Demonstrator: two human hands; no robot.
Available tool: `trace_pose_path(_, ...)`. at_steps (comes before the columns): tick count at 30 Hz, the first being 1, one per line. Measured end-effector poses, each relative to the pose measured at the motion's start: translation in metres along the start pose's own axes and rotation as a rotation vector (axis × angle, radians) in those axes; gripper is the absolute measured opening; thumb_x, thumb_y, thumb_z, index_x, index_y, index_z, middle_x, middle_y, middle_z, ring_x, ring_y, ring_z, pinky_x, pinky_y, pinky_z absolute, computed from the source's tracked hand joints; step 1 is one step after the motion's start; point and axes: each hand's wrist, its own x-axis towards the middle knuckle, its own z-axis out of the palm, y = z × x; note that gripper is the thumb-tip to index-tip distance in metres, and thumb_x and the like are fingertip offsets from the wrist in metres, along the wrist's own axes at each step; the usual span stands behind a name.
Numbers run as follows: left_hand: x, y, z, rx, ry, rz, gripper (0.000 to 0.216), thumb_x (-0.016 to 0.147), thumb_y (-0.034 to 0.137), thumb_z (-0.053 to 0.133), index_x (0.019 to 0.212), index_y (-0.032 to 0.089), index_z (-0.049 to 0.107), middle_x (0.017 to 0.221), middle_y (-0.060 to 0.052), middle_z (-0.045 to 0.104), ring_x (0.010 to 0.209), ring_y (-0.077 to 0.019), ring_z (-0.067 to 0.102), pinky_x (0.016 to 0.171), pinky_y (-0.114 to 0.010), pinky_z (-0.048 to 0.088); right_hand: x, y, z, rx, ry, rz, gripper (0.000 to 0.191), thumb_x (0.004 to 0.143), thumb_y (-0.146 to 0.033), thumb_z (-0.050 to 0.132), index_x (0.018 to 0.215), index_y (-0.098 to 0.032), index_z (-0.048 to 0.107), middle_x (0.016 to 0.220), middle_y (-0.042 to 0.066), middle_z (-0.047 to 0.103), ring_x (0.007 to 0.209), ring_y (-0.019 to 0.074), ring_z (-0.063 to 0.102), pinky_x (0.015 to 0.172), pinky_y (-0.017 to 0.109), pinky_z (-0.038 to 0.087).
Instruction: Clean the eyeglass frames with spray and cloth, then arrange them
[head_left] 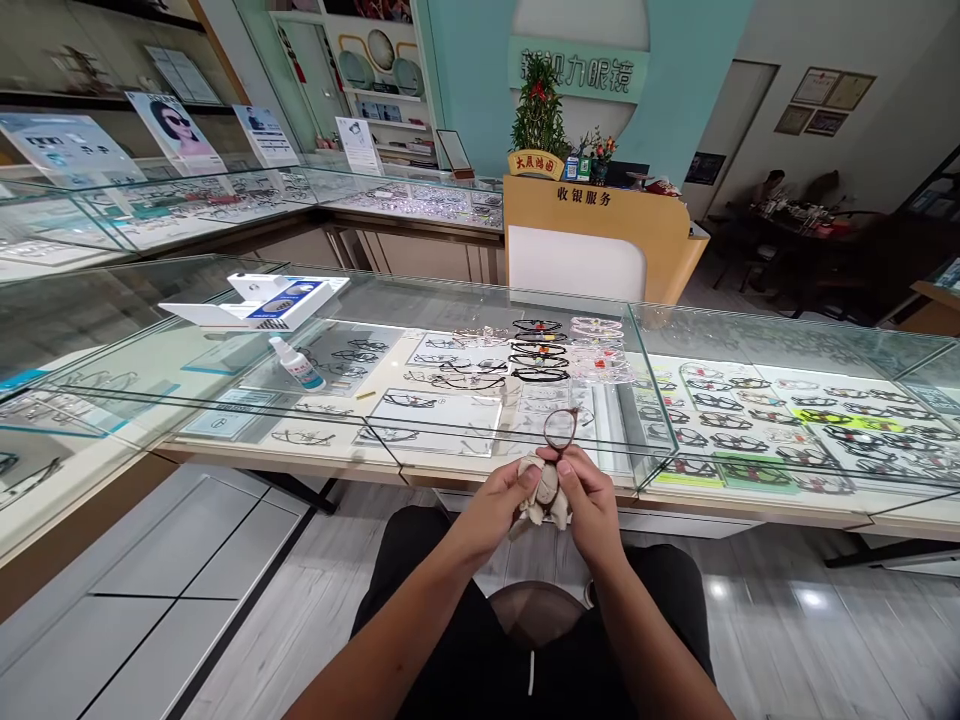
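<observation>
Both my hands meet in front of me, just below the edge of a glass display counter [450,300]. My right hand [592,500] grips a pair of brown-rimmed glasses [560,428], one lens sticking up above my fingers. My left hand [504,497] is closed on a crumpled beige cloth [541,497] pressed around the lower lens. On the counter's glass top lie a small white spray bottle [298,364] on its side and an open white box [259,300].
The counter holds several rows of eyeglass frames [540,360] under glass. A further glass counter [225,200] runs along the back left. A wooden cashier desk [592,235] with a potted plant [538,110] stands behind. My black-clad knees and a round stool [536,605] are below.
</observation>
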Motion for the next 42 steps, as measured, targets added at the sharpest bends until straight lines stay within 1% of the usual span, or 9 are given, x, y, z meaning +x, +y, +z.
trace_pose_path(4,-0.001,0.002,0.003,0.020,-0.054,0.026,0.056,0.077,0.049,0.094,0.117,0.018,0.070,0.091,-0.003,0.068,0.083,-0.0147,0.061,0.079,-0.025,0.047,0.000,0.000,0.001,-0.022,-0.006,-0.017,0.034,0.108,-0.044,0.057,0.099,-0.023,0.082,0.098,0.008,0.067,0.095,0.0232,0.063,0.086,0.035,0.051)
trace_pose_path(9,0.002,-0.005,0.008,0.035,0.059,0.124,0.051,0.091,0.066,0.074,0.101,0.017,0.069,0.070,0.001,0.058,0.064,-0.0115,0.050,0.066,-0.024,0.043,0.000,-0.005,0.002,-0.023,-0.014,-0.061,0.030,0.108,-0.041,0.059,0.102,-0.024,0.083,0.104,0.009,0.069,0.102,0.0241,0.064,0.094,0.037,0.051)
trace_pose_path(16,0.000,0.004,0.005,0.052,-0.112,0.027,0.055,0.077,0.050,0.093,0.116,0.018,0.070,0.092,-0.003,0.068,0.083,-0.0141,0.059,0.079,-0.025,0.047,0.001,-0.007,-0.002,0.016,0.054,-0.017,0.035,0.107,-0.043,0.058,0.093,-0.022,0.082,0.096,0.008,0.066,0.094,0.0231,0.062,0.086,0.036,0.050)
trace_pose_path(20,0.001,0.004,0.012,0.093,0.020,0.122,0.052,0.085,0.064,0.081,0.106,0.018,0.071,0.078,0.000,0.063,0.072,-0.0129,0.054,0.071,-0.025,0.045,-0.001,-0.009,0.003,0.022,0.017,-0.024,0.033,0.107,-0.044,0.060,0.096,-0.024,0.084,0.099,0.009,0.069,0.097,0.0240,0.063,0.092,0.037,0.050)
trace_pose_path(24,-0.001,0.005,0.010,0.110,0.055,0.101,0.050,0.087,0.066,0.077,0.099,0.017,0.072,0.078,-0.001,0.065,0.071,-0.0137,0.056,0.071,-0.026,0.046,0.001,-0.006,0.001,0.153,0.059,0.071,0.029,0.103,-0.047,0.067,0.102,-0.025,0.086,0.114,0.011,0.074,0.104,0.0254,0.066,0.095,0.039,0.051)
trace_pose_path(29,-0.013,0.028,-0.017,0.081,0.200,0.080,0.050,0.078,0.064,0.086,0.093,0.018,0.074,0.081,-0.002,0.070,0.076,-0.0162,0.063,0.075,-0.027,0.052,0.011,-0.012,-0.016,0.470,0.220,0.163,0.029,0.095,-0.050,0.076,0.101,-0.024,0.086,0.111,0.010,0.079,0.099,0.0237,0.068,0.095,0.039,0.052)
trace_pose_path(34,-0.022,0.082,-0.058,0.011,0.423,0.319,0.044,0.072,0.054,0.093,0.092,0.019,0.074,0.083,-0.004,0.072,0.070,-0.0163,0.063,0.064,-0.027,0.054,0.020,-0.034,-0.032,0.504,0.116,0.182,0.029,0.098,-0.047,0.071,0.095,-0.021,0.085,0.100,0.010,0.079,0.091,0.0235,0.068,0.093,0.038,0.052)
trace_pose_path(39,-0.016,0.135,-0.095,0.153,0.599,0.699,0.034,0.082,0.052,0.083,0.101,0.025,0.073,0.115,-0.008,0.076,0.117,-0.0294,0.068,0.093,-0.043,0.061,0.024,-0.042,-0.037,0.503,0.009,0.173,0.032,0.102,-0.046,0.065,0.096,-0.020,0.083,0.097,0.010,0.077,0.086,0.0228,0.065,0.088,0.037,0.051)
trace_pose_path(42,-0.002,0.154,-0.126,0.346,0.662,0.778,0.035,0.090,0.053,0.072,0.111,0.025,0.069,0.125,-0.008,0.074,0.132,-0.0319,0.062,0.104,-0.049,0.055,0.025,-0.041,-0.039,0.503,-0.084,0.165,0.037,0.103,-0.052,0.062,0.098,-0.020,0.081,0.099,0.011,0.075,0.087,0.0236,0.064,0.086,0.038,0.051)
